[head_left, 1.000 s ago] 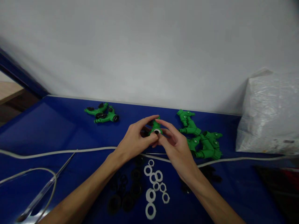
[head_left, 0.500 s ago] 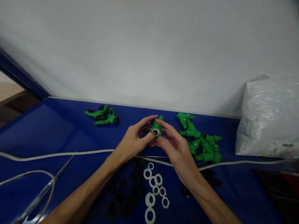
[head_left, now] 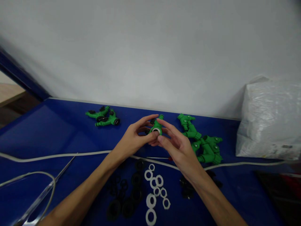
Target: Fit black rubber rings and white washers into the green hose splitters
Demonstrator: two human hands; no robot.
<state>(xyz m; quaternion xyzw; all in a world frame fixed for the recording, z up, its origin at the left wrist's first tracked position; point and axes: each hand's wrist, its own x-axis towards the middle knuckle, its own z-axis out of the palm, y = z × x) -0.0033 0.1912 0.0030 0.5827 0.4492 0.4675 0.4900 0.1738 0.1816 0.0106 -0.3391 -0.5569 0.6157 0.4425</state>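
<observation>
View: single, head-worn | Position: above near edge of blue table | Facing: forward and down toward white wall behind table | Range: close, arm's reach | Framing: table fills lower half, wall upper half

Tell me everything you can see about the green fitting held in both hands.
The green fitting looks like moulded plastic, a small branched connector much like those lying on the blue table. Its round end faces the camera, with a white ring seated in the opening. A narrower green stub points up and away. It is held above the table, pinched between the left hand and the right hand, whose fingertips cover its sides.
</observation>
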